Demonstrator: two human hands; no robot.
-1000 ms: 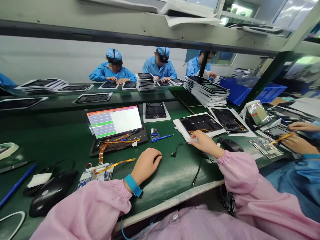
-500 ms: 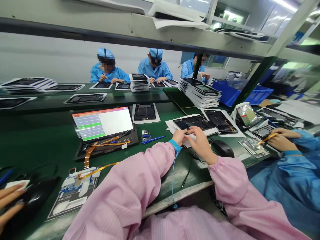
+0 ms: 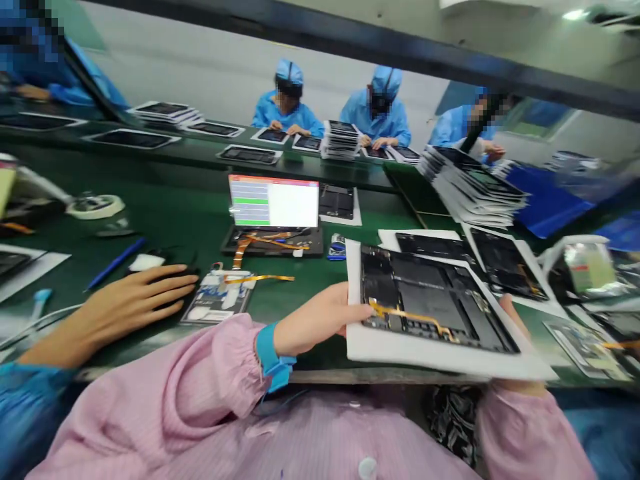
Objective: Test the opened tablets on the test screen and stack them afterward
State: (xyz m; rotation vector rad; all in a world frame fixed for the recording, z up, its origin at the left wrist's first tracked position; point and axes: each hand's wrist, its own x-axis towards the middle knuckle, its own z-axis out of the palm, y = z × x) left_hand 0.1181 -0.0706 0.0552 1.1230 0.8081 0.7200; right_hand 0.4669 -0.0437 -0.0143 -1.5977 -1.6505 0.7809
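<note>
An open tablet housing [image 3: 435, 293] with black battery cells and an orange flex cable [image 3: 415, 315] lies on a white foam sheet [image 3: 380, 348], lifted above the bench's front edge. My left hand [image 3: 316, 315] pinches its left side, thumb on top near the cable's end. At the right side, my right hand [image 3: 516, 319] grips the sheet; only part of the thumb and the palm's lower edge show, with the other fingers hidden beneath. Behind the held housing are two more tablet housings, one [image 3: 435, 246] close by and another [image 3: 505, 263] to its right, on white sheets.
A lit test screen [image 3: 293, 203] stands on the green bench, wired to a circuit board assembly [image 3: 220, 297]. At left, a co-worker's hand [image 3: 145, 300] rests over a black mouse. Stacked housings [image 3: 480, 187] stand back right. Co-workers in blue sit across the bench.
My hands have gone from fingering a housing lying on the bench to holding a housing and sheet up by both sides. The view has turned left, showing more of the neighbour's hand.
</note>
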